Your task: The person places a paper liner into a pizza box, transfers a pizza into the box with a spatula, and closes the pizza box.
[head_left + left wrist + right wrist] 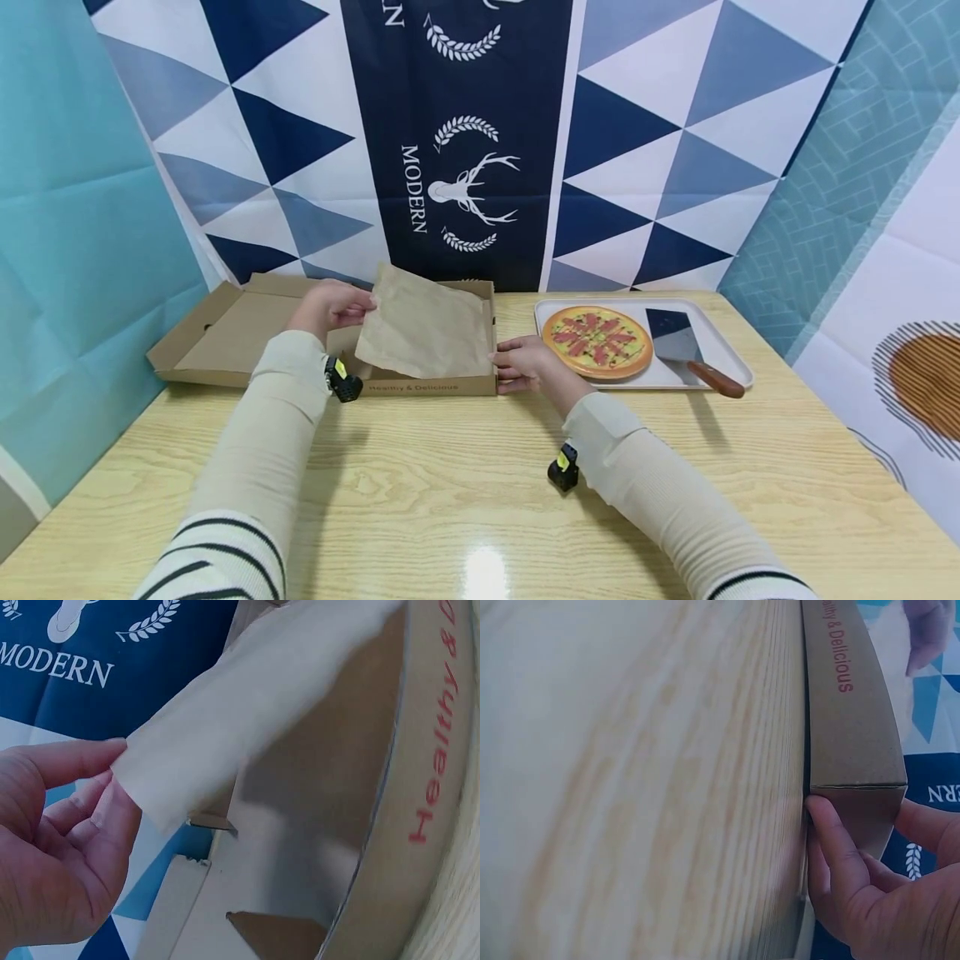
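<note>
An opened cardboard pizza box (468,386) lies on the table with its lid folded to the left. Over its base, a sheet of brown paper (427,325) slants, its left end raised. My left hand (339,305) pinches a corner of this paper between thumb and fingers; the left wrist view shows the sheet (195,735) lifted above the box interior. At the box's right front corner, my right hand (525,362) grips the side wall. In the right wrist view its fingers lie along the outer wall, with the thumb at the upper edge.
To the right, a white tray (738,358) carries a pizza (597,340) and a pizza server (678,337), whose wooden handle (716,379) sticks out over the front rim. A patterned cloth (465,192) hangs behind the wooden table (420,492).
</note>
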Tool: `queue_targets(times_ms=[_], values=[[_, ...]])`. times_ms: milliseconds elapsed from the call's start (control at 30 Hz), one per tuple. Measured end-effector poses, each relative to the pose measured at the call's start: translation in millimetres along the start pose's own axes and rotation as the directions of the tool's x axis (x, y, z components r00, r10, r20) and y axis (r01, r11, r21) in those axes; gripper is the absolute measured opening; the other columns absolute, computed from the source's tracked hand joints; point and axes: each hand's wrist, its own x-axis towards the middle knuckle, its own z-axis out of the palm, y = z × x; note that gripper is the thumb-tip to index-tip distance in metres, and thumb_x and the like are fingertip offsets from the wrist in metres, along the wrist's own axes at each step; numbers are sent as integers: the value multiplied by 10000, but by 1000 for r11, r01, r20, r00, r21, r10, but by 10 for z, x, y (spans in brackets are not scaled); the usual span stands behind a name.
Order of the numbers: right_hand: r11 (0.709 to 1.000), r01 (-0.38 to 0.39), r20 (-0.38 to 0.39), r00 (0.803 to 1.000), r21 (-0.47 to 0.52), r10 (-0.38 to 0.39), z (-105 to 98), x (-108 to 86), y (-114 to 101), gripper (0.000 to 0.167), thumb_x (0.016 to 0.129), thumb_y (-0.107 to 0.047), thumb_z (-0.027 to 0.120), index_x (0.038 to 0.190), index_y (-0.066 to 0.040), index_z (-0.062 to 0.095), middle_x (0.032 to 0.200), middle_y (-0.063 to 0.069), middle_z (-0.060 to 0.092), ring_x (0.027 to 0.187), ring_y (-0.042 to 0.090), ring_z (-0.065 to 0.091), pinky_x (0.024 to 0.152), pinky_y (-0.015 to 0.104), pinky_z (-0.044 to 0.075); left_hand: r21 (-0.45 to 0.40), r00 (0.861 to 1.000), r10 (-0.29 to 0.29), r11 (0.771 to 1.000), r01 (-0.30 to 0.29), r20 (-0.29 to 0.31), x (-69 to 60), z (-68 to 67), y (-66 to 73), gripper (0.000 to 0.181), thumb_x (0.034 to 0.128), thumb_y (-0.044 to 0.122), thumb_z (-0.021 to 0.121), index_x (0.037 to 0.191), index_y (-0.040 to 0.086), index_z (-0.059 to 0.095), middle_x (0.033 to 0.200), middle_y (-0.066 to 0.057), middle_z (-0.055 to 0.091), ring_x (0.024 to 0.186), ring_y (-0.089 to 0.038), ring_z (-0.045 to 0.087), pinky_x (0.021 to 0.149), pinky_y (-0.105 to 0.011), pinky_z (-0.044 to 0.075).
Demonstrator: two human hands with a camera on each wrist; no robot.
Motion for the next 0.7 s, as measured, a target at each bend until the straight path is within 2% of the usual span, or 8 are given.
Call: queue_targets(times_ms=[200, 433, 700], values=[[1000, 3, 6, 1000, -3, -3, -16, 10, 5, 471, 980, -73, 570, 1411, 44, 420, 1299, 239, 537, 983, 275, 631, 826, 467, 563, 80, 1000, 9, 997, -8, -19, 59, 41, -15, 277, 902, -40, 631, 1169, -68, 563, 766, -11, 605, 636, -83, 606, 656, -212, 560], [1000, 13, 3, 1000, -2, -13, -24, 13, 5, 476, 977, -69, 576, 1410, 48, 417, 1267, 239, 553, 922, 250, 636, 796, 453, 575, 210, 1000, 0, 978, 3, -15, 80, 82, -7, 465, 922, -32, 585, 1351, -117, 429, 1092, -115, 486, 736, -115, 561, 744, -238, 547], [1000, 7, -3, 1000, -6, -7, -12, 10, 3, 480, 978, -73, 579, 1416, 43, 422, 1257, 238, 562, 955, 261, 627, 811, 458, 570, 333, 1000, -11, 943, 20, -29, 88, 99, -18, 569, 908, -41, 567, 1406, -118, 303, 1220, -181, 391, 584, -87, 470, 579, -206, 475]])
